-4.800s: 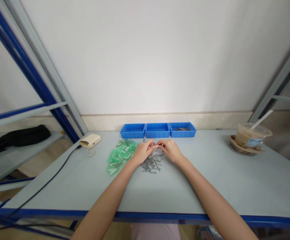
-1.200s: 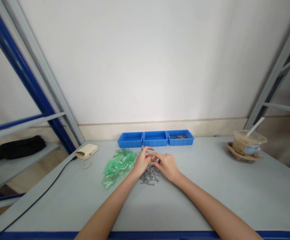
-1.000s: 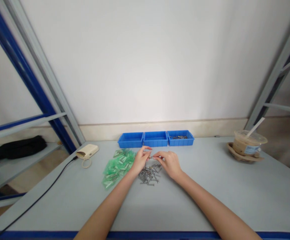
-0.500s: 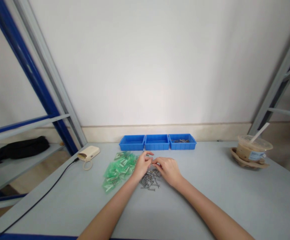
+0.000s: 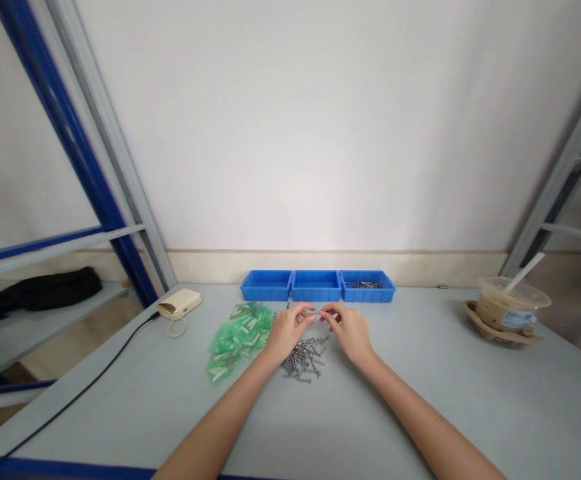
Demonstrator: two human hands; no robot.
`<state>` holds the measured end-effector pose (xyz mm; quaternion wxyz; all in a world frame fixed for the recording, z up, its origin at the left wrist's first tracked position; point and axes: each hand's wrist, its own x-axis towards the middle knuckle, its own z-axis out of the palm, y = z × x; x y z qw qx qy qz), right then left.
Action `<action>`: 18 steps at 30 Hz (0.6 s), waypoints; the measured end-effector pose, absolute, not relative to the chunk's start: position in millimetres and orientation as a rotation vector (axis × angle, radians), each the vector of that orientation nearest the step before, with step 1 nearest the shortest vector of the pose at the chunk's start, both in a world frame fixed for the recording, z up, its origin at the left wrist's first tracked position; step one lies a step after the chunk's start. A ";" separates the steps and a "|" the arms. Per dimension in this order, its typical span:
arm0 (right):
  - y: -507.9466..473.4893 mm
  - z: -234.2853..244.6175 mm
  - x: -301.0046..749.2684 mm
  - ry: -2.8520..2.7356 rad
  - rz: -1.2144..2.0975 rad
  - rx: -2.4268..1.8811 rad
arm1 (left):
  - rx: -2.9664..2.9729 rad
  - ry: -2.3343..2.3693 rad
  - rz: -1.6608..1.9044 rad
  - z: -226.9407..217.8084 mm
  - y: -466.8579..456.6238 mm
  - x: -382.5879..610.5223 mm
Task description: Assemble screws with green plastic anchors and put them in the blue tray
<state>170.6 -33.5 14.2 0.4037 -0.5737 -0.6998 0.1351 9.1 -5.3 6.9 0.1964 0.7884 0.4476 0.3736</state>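
My left hand [image 5: 287, 329] and my right hand [image 5: 351, 329] meet just above a loose pile of grey screws [image 5: 304, 357] on the table. The fingertips of both hands pinch one small pale piece [image 5: 319, 313] between them; it is too small to name. A heap of green plastic bags [image 5: 237, 335] with pale pieces inside lies just left of my left hand. Three blue bins stand in a row behind the hands: the left bin [image 5: 266, 285], the middle bin [image 5: 316, 285], and the right bin [image 5: 367, 287] with several screws in it.
A cream power bank [image 5: 179, 303] with a black cable [image 5: 85, 390] lies at the left. An iced drink cup with a straw [image 5: 509, 309] stands at the right. Blue and grey rack posts [image 5: 90, 167] rise on the left; a black bundle [image 5: 40, 290] lies on a side shelf.
Both hands have lifted slightly off the screw pile and now pinch a small piece between their fingertips. The camera has tilted up a little.
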 end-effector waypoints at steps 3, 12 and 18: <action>-33.5 15.9 170.5 -1.759 0.345 -1.461 | 2.342 1.223 1.043 11.6 -8.0 8.0; -32.4 11.7 173.4 -1.836 0.269 -1.273 | 2.270 1.040 1.075 9.1 -5.4 9.6; -29.7 10.6 177.8 -1.896 0.217 -1.300 | 2.170 0.943 0.939 5.3 -7.8 14.0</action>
